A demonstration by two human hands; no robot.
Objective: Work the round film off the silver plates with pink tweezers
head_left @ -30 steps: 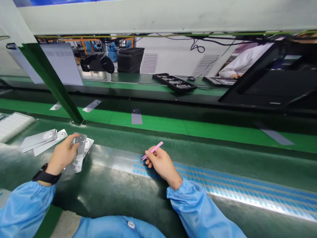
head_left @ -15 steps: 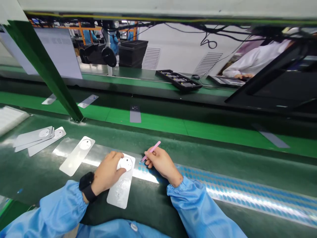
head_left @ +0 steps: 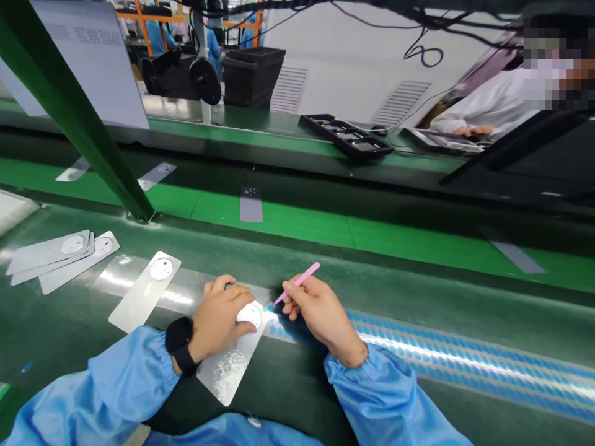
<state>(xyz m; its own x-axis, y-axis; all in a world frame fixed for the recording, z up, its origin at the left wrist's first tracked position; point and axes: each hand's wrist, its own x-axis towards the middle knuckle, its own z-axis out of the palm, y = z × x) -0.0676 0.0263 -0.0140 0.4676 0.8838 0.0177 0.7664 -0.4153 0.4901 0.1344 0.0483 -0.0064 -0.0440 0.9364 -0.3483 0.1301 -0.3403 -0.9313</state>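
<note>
Being pressed to the table [head_left: 69,328] by the left hand [head_left: 223,319], fingers flat, is a plate [head_left: 227,371]; tweezers [head_left: 301,282] are being pinched in the fingers of the right hand [head_left: 320,313].

Left of my left hand [head_left: 223,319], a flat silver plate with a round white disc [head_left: 144,291] lies in the way; a slanted green metal post [head_left: 79,118] bars the far left. Ahead, the dark green bench top [head_left: 372,291] is open.

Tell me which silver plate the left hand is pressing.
The plate closest to the body, held under the left hand, beside the pink tweezers; the single plate and the stack further left lie untouched.
</note>
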